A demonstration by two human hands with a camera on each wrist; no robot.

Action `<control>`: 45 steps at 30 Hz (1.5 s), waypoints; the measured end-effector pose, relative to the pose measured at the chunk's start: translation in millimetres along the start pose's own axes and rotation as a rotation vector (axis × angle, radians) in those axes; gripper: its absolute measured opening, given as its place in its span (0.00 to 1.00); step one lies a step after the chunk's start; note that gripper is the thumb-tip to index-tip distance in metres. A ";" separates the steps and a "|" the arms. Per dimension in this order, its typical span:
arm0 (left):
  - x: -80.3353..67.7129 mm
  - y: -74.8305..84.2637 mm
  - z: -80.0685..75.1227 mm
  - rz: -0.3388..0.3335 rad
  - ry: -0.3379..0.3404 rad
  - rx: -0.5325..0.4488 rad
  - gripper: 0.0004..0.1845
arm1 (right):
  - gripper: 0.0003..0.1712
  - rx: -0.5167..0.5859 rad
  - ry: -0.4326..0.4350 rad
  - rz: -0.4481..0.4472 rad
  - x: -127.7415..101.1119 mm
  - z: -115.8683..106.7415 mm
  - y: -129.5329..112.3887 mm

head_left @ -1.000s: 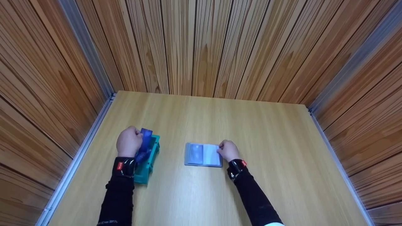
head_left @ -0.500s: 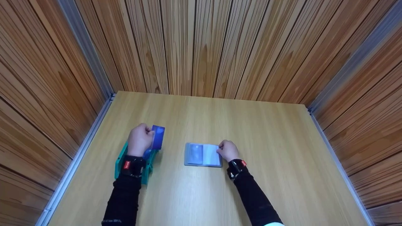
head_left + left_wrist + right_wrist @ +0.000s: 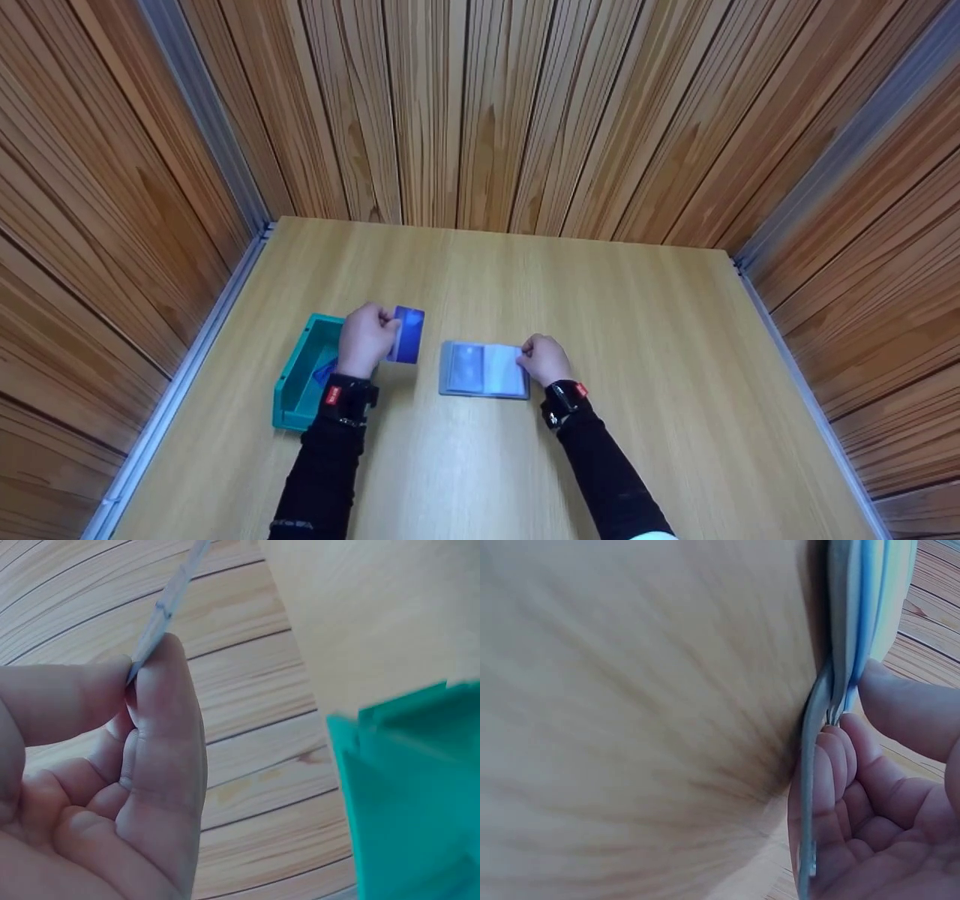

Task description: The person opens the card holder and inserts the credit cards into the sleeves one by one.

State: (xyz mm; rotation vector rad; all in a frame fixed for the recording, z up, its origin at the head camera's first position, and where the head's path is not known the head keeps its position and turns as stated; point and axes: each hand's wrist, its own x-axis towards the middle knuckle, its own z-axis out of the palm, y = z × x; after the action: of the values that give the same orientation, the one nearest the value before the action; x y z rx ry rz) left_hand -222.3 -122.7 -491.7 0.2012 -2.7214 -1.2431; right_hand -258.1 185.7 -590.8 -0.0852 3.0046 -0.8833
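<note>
Head view: a person in black sleeves works at a light wooden table point(image 3: 600, 315) enclosed by wood-panelled walls point(image 3: 465, 105). The left hand point(image 3: 365, 346) pinches a blue card point(image 3: 409, 334) between thumb and fingers, holding it above the table between a teal bin point(image 3: 300, 379) on the left and a card holder point(image 3: 480, 369) in the middle. The bin sits near the table's left edge, with something blue lying inside it. The card holder lies flat and open, showing grey-blue clear pockets. The right hand point(image 3: 546, 358) has its fingers curled on the holder's right edge, gripping it.

Left wrist view: the left hand point(image 3: 97, 787) fills the lower left, and the blue card point(image 3: 169, 596) appears edge-on, pinched between the thumb and the curled fingers. A corner of the teal bin point(image 3: 412, 795) shows at lower right, with the wall panels behind.

Right wrist view: the table point(image 3: 630, 720) is a close, blurred surface. The card holder point(image 3: 859, 630) is seen edge-on, its thin layers slightly parted where the right hand point(image 3: 877, 810) grips them, thumb on one side and fingertips on the other.
</note>
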 end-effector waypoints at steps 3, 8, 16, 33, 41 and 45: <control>-1.5 1.3 6.7 0.003 0.004 -0.016 0.06 | 0.10 0.010 -0.005 0.007 0.2 -0.4 -0.7; -3.1 2.8 16.5 0.005 0.013 -0.075 0.06 | 0.10 0.018 -0.006 0.014 0.1 -0.2 -1.4; -5.3 4.4 31.3 -0.005 0.020 -0.176 0.05 | 0.10 0.006 0.010 0.010 -0.6 1.3 -1.5; -13.8 13.5 57.7 -0.101 -0.071 -0.346 0.05 | 0.07 0.174 0.100 -0.011 -2.8 -3.3 1.7; -16.1 19.0 66.8 -0.096 -0.102 -0.382 0.05 | 0.12 0.367 0.148 -0.038 -12.4 -20.7 -18.3; -18.2 21.4 71.6 -0.090 -0.110 -0.406 0.05 | 0.13 0.492 0.119 -0.043 -18.6 -25.7 -31.7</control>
State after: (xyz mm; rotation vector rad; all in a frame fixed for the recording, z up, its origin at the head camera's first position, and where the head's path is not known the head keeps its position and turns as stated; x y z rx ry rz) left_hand -219.0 -52.6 -523.2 0.2137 -2.4949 -1.8461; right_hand -238.5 174.0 -552.2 -0.0941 2.7916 -1.6506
